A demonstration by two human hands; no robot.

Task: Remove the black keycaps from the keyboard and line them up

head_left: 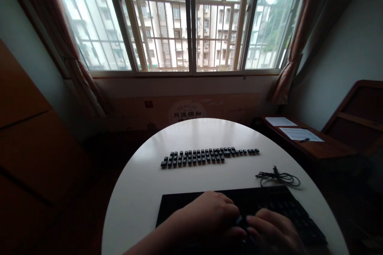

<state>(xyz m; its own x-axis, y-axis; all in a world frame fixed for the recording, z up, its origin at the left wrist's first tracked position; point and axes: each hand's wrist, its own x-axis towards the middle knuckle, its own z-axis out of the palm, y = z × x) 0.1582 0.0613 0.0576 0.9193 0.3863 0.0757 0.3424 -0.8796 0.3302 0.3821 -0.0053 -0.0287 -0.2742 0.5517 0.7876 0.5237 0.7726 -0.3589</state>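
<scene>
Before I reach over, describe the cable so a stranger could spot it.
On the round white table lies a black keyboard. At its far right corner sits the cable: thin, dark loops, unlike the blocky keycaps lined up in rows.

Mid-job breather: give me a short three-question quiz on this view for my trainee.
1. True or false: the left hand and the right hand are both over the keyboard.
2. On the white table, what lies farthest from the hands? A) the keyboard B) the loose keycaps C) the cable
3. Fill in: the papers lie on a ___ wooden surface to the right.

Key: 1. True. 2. B. 3. Brown.
</scene>
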